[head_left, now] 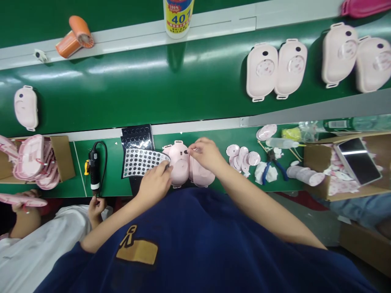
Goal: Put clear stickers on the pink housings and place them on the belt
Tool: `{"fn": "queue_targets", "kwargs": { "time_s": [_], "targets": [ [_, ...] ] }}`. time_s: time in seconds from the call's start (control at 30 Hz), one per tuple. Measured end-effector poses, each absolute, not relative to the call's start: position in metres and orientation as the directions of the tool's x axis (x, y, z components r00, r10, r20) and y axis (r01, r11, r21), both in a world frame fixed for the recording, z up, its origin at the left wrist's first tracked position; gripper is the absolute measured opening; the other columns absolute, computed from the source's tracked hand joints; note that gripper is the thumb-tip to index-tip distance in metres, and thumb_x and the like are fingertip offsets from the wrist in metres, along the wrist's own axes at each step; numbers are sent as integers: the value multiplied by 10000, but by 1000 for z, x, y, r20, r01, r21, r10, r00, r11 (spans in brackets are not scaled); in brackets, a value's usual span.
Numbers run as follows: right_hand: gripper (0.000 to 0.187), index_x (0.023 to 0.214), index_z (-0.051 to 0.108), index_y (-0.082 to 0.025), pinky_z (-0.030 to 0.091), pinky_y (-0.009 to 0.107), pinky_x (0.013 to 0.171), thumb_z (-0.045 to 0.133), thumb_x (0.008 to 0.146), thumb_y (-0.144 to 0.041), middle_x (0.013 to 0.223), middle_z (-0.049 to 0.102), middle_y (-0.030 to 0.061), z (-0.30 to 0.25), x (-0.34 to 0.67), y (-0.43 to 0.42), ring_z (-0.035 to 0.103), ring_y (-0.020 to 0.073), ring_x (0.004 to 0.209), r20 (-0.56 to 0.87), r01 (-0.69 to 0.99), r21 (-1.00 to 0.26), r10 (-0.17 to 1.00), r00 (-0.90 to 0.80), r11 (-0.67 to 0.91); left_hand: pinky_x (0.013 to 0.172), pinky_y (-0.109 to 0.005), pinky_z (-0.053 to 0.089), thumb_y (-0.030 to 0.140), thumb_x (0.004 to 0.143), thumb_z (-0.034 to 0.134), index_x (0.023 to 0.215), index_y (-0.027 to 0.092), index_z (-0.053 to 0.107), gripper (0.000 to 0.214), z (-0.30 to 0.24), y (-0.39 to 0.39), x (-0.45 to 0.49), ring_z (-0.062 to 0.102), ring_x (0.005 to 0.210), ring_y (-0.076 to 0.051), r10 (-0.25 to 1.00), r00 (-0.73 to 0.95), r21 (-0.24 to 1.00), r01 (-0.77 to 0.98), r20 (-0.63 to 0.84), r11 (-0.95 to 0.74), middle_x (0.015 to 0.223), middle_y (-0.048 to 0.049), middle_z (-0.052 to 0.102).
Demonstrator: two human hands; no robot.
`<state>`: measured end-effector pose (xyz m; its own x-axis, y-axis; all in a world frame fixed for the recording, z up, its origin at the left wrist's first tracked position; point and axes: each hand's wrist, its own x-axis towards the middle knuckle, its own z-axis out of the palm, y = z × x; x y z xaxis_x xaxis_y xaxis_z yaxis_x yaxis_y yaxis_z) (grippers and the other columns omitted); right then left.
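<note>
Two pale pink plastic cases lie side by side in front of me. My right hand [206, 154] is closed in a pinch on a small black round sticker [187, 151], held over the top of the left pink case [179, 169]. Partly under my right wrist is the other pink case [201, 174]. My left hand [156, 179] is closed at the right edge of a white sheet of black dot stickers [140, 162], which curls up there. Its fingertips are beside the left case, with a small dark bit between them. Beneath that sheet lies a black sticker sheet [139, 136].
Finished-looking pink cases [262, 73] stand on the green conveyor [122, 89]. Right of me lie round pink discs [242, 158], blue pliers [271, 165] and a box with a phone [359, 160]. An electric screwdriver [94, 171] touches a co-worker's hand [96, 207]. A glue bottle [179, 18] stands beyond.
</note>
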<state>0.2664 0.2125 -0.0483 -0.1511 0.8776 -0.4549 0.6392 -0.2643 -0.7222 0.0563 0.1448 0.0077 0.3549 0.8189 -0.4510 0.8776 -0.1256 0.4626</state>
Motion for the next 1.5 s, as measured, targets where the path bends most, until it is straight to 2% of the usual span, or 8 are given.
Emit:
{"fn": "queue_targets", "kwargs": {
  "time_s": [0.1, 0.27, 0.5, 0.67, 0.9, 1.07, 1.23, 1.5],
  "targets": [
    [66, 637, 757, -271, 440, 469, 822, 794, 690, -282, 971, 625, 78, -67, 268, 235, 512, 283, 941, -490, 805, -543, 869, -72, -239, 918, -470, 517, 244, 834, 669, 1354, 201, 534, 539, -3, 147, 72, 579, 1131, -352, 785, 365, 364, 911, -501, -192, 1406, -167, 492],
    [97, 646, 759, -275, 416, 522, 860, 749, 742, -285, 1012, 628, 79, -58, 250, 235, 493, 327, 1021, -619, 836, -463, 782, -68, -294, 829, -496, 548, 280, 847, 664, 1420, 126, 445, 633, -14, 142, 79, 593, 1073, -369, 758, 341, 267, 937, -557, -225, 1407, -211, 469],
    [149, 786, 747, -237, 407, 403, 886, 620, 839, -295, 1087, 651, 40, -36, 236, 214, 552, 247, 1071, -602, 827, -446, 798, 5, -342, 803, -373, 579, 333, 916, 575, 1421, 172, 404, 557, -23, 126, 72, 607, 1075, -274, 741, 320, 236, 946, -590, -221, 1406, -168, 450],
    [151, 742, 737, -231, 399, 422, 907, 618, 831, -257, 1093, 656, 54, -29, 238, 220, 545, 280, 1088, -622, 886, -385, 782, -41, -259, 724, -326, 576, 376, 947, 518, 1264, 225, 524, 351, -27, 118, 67, 613, 1042, -247, 748, 318, 232, 947, -583, -221, 1394, -130, 440],
    [122, 760, 705, -195, 452, 280, 723, 607, 825, -228, 801, 684, 16, -26, 229, 214, 617, 170, 753, -683, 693, -589, 715, -150, -417, 678, -313, 564, 386, 950, 509, 1083, 188, 613, 260, -26, 112, 58, 629, 937, -222, 755, 289, 240, 954, -588, -178, 1320, -148, 450],
    [118, 753, 687, -191, 437, 277, 762, 614, 830, -244, 895, 705, 36, -42, 208, 220, 616, 176, 850, -653, 691, -610, 740, -160, -389, 721, -308, 566, 348, 960, 493, 1158, 201, 579, 261, -28, 114, 66, 605, 1013, -227, 745, 331, 284, 938, -579, -197, 1336, -141, 449],
    [192, 623, 626, -191, 396, 280, 612, 642, 801, -262, 685, 666, 17, -52, 199, 224, 573, 160, 642, -692, 702, -589, 698, -182, -401, 753, -358, 586, 239, 962, 441, 1359, 262, 444, 398, -24, 117, 75, 591, 1034, -239, 745, 355, 291, 931, -565, -223, 1497, -127, 357],
    [207, 591, 583, -191, 390, 265, 587, 649, 778, -252, 636, 648, 1, -51, 198, 220, 557, 138, 593, -722, 679, -569, 677, -142, -464, 681, -384, 607, 207, 966, 366, 1393, 226, 433, 432, -23, 117, 78, 594, 996, -262, 727, 364, 269, 930, -582, -250, 1538, -145, 350]
  ]
}}
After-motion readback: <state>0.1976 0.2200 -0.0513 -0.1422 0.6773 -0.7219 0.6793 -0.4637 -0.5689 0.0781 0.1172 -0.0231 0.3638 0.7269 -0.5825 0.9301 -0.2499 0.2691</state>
